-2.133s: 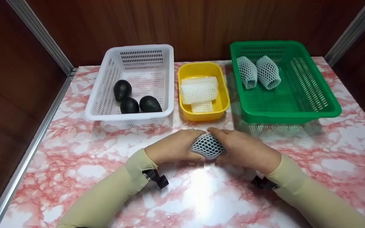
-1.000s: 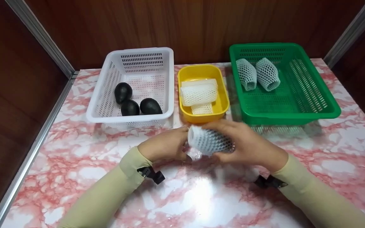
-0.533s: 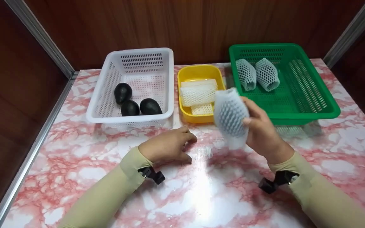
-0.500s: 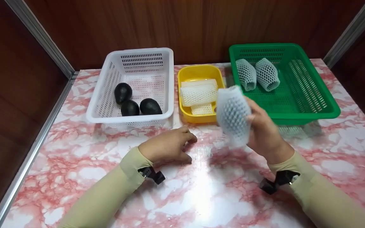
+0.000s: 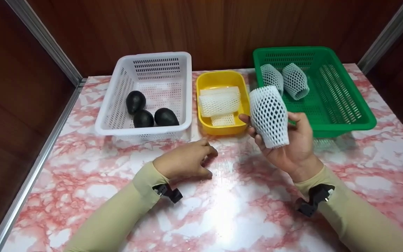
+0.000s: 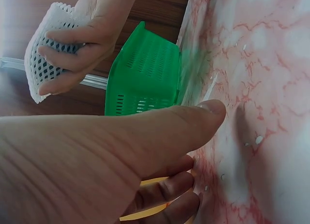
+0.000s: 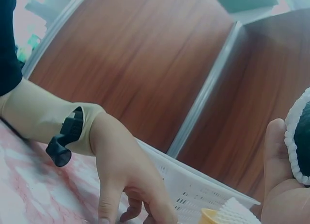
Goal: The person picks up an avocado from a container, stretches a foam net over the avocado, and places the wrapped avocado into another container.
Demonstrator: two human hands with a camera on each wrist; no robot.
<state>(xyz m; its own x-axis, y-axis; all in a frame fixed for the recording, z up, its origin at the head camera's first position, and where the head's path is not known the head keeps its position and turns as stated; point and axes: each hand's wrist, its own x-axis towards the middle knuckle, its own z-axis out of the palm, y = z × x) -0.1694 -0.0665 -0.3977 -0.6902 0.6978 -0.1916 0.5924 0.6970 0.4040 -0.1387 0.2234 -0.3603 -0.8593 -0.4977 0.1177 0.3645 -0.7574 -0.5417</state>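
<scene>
An avocado in a white foam net sleeve (image 5: 269,117) is held up in my right hand (image 5: 294,148), above the table between the yellow tub and the green basket. My right palm faces up, with the thumb on one side of the sleeve and the fingers round the other. At the right edge of the right wrist view, dark avocado skin (image 7: 303,141) shows within the net's rim. My left hand (image 5: 184,159) rests on the table in front of the white basket, fingers loosely bent and holding nothing.
The white basket (image 5: 142,132) at the left has 3 bare avocados (image 5: 165,117). In the middle, the yellow tub (image 5: 224,130) holds several flat foam nets (image 5: 219,104). The green basket (image 5: 341,125) at the right holds 2 netted avocados (image 5: 295,81). Wooden panels stand behind and at the sides.
Both hands were on the netted avocado low over the table. My left hand let go and stayed behind, while my right hand raised it, moved it right and turned palm up.
</scene>
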